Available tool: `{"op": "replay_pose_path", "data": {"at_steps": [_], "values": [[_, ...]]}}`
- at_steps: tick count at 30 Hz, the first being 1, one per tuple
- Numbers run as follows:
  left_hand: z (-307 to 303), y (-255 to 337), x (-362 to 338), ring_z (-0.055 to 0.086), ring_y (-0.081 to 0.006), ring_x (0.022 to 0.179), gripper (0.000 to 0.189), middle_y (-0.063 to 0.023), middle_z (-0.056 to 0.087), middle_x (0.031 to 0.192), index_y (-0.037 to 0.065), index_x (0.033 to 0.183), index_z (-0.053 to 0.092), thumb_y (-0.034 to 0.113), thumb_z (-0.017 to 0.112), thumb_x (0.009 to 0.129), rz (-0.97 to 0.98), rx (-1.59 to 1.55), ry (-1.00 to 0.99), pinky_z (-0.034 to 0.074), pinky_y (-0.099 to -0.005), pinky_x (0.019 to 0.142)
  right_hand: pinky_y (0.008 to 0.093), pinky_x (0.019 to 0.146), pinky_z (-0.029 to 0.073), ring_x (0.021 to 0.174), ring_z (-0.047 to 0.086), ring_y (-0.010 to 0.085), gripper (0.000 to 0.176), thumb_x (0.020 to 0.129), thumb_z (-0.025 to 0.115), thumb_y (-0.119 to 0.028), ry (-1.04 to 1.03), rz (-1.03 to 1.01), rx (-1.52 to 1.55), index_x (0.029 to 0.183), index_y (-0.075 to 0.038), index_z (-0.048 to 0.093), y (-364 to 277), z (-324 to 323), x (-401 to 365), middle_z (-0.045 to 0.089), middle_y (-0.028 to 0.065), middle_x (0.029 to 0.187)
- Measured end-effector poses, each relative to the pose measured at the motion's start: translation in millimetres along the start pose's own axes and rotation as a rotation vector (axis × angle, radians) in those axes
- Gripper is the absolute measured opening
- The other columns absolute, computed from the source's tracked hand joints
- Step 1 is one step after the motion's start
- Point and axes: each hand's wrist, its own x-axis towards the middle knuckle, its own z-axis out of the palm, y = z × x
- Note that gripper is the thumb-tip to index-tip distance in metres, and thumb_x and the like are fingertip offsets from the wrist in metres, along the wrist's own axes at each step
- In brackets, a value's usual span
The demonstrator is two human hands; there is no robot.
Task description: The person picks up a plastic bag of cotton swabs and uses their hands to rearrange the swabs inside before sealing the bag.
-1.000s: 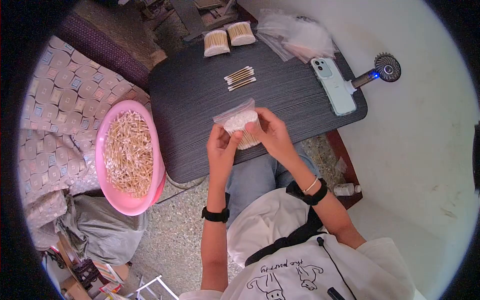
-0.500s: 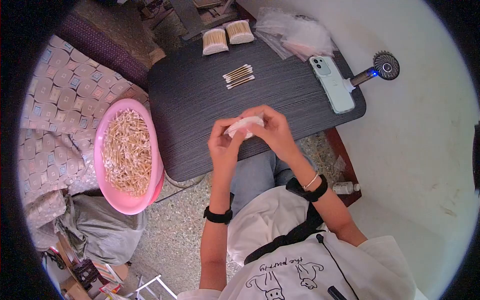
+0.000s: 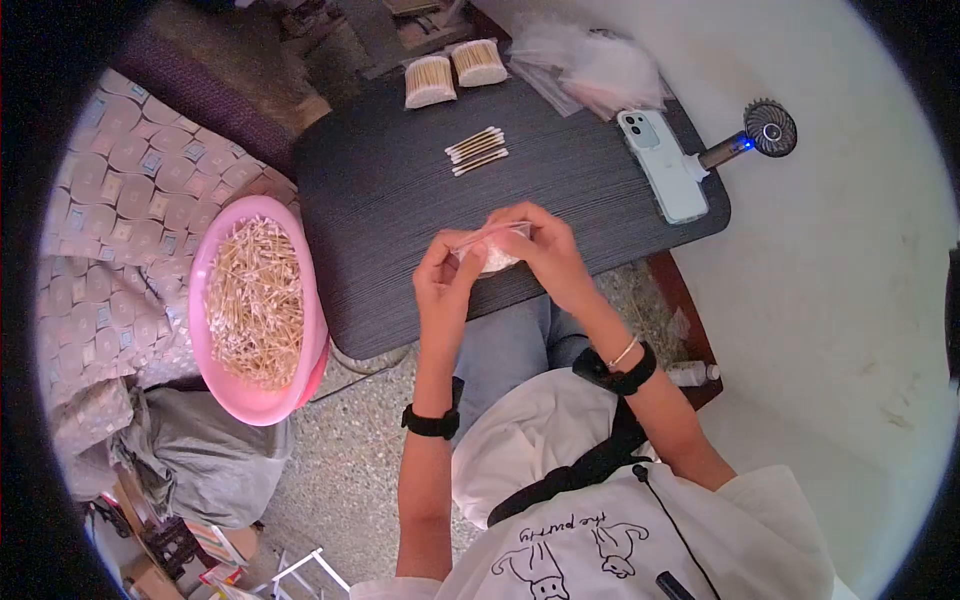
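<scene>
Over the table's near edge, a clear plastic bag of cotton swabs [image 3: 498, 260] is pinched between both hands, its white tips showing low in the bag. My left hand [image 3: 443, 272] grips the left end of the bag's top edge. On the other end, my right hand [image 3: 545, 245] has its fingers and thumb closed. Just beyond the hands lie several loose cotton swabs [image 3: 478, 150] in a small row. Two packed bags of swabs, the left one [image 3: 430, 82] and the right one [image 3: 479, 63], rest at the far edge.
A pink basin [image 3: 312, 330] heaped with loose swabs [image 3: 255, 300] stands left of the black table [image 3: 370, 230]. Clear empty bags [image 3: 600, 65] lie at the far right. Nearby are a phone [image 3: 665, 170] and a small fan [image 3: 770, 130], beside the white wall.
The bag has turned in my hands: its top edge now stretches between my fingers, with the swab tips hanging below. The loose swabs and packed bags stay put.
</scene>
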Motion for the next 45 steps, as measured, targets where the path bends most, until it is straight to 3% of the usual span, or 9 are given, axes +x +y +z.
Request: {"op": "replay_pose_path", "data": {"at_steps": [11, 14, 20, 23, 26, 29, 35, 41, 45], "values": [[17, 1, 0, 0.054, -0.0092, 0.091, 0.019, -0.0034, 0.060, 0.098, 0.000, 0.104, 0.059, 0.013, 0.060, 0.090, 0.114, 0.069, 0.024, 0.042, -0.0242, 0.081, 0.0237, 0.081, 0.043, 0.086, 0.055, 0.0084, 0.025, 0.092, 0.057, -0.021, 0.064, 0.189, 0.185, 0.106, -0.001, 0.060, -5, -5, -1, 0.060, 0.0020, 0.096], [4, -1, -3, 0.055, -0.0088, 0.087, 0.024, -0.0032, 0.062, 0.096, -0.001, 0.104, 0.060, 0.020, 0.055, 0.094, -0.075, 0.013, 0.085, 0.044, -0.0239, 0.077, 0.0232, 0.079, 0.044, 0.084, 0.054, 0.0081, 0.024, 0.090, 0.060, -0.018, 0.171, 0.078, 0.135, 0.107, -0.001, 0.060, -4, -5, 1, 0.060, 0.0020, 0.098], [-9, -12, -1, 0.054, -0.0064, 0.076, 0.037, -0.0022, 0.062, 0.086, -0.002, 0.098, 0.062, 0.032, 0.047, 0.097, -0.100, 0.069, 0.103, 0.044, -0.0215, 0.067, 0.0220, 0.071, 0.046, 0.081, 0.054, 0.0081, 0.022, 0.080, 0.068, -0.005, -0.035, -0.156, -0.190, 0.101, 0.001, 0.063, 9, -12, -1, 0.060, 0.0047, 0.100], [-13, -19, 0, 0.054, -0.0059, 0.074, 0.037, -0.0023, 0.062, 0.085, -0.002, 0.098, 0.062, 0.032, 0.047, 0.097, -0.131, 0.038, 0.106, 0.044, -0.0212, 0.065, 0.0247, 0.079, 0.046, 0.093, 0.057, 0.0138, 0.017, 0.080, 0.068, -0.002, -0.065, -0.086, -0.169, 0.095, 0.003, 0.064, 7, -12, 3, 0.060, 0.0091, 0.102], [-11, -14, -1, 0.054, -0.0055, 0.073, 0.038, -0.0021, 0.062, 0.083, -0.002, 0.096, 0.063, 0.033, 0.046, 0.098, -0.112, 0.071, 0.114, 0.044, -0.0212, 0.064, 0.0241, 0.077, 0.046, 0.089, 0.057, 0.0126, 0.012, 0.079, 0.068, -0.002, -0.058, -0.075, -0.173, 0.090, 0.003, 0.065, 11, -12, 4, 0.060, 0.0093, 0.100], [-21, -23, -2, 0.056, -0.0071, 0.082, 0.035, -0.0035, 0.062, 0.090, -0.002, 0.103, 0.060, 0.030, 0.046, 0.098, -0.201, 0.062, 0.050, 0.045, -0.0214, 0.070, 0.0231, 0.077, 0.046, 0.088, 0.057, 0.0118, 0.011, 0.080, 0.067, -0.002, -0.100, -0.030, -0.206, 0.089, 0.003, 0.066, 15, -20, 6, 0.060, 0.0086, 0.099], [-2, -1, 0, 0.054, -0.0154, 0.106, 0.050, -0.0103, 0.054, 0.120, 0.001, 0.134, 0.039, 0.021, 0.057, 0.092, -0.015, 0.085, -0.081, 0.045, -0.0279, 0.091, 0.0208, 0.073, 0.047, 0.081, 0.055, 0.0074, 0.019, 0.081, 0.068, -0.007, 0.055, -0.070, -0.127, 0.098, 0.001, 0.064, 9, -9, 9, 0.059, 0.0040, 0.097], [-10, -3, 1, 0.053, -0.0163, 0.107, 0.059, -0.0095, 0.052, 0.121, 0.001, 0.137, 0.032, 0.019, 0.062, 0.089, -0.087, -0.042, 0.025, 0.043, -0.0287, 0.092, 0.0224, 0.077, 0.047, 0.090, 0.054, 0.0080, 0.040, 0.087, 0.063, -0.009, -0.081, -0.035, -0.042, 0.124, 0.000, 0.052, 8, -10, 6, 0.058, 0.0065, 0.108], [-14, -8, 0, 0.048, -0.0169, 0.113, 0.059, -0.0099, 0.049, 0.125, 0.002, 0.138, 0.028, 0.021, 0.058, 0.091, -0.041, -0.053, 0.057, 0.039, -0.0297, 0.097, 0.0246, 0.081, 0.048, 0.093, 0.056, 0.0105, 0.037, 0.088, 0.061, -0.009, -0.126, -0.022, -0.206, 0.122, 0.001, 0.054, 5, -7, 4, 0.058, 0.0080, 0.110]]}}
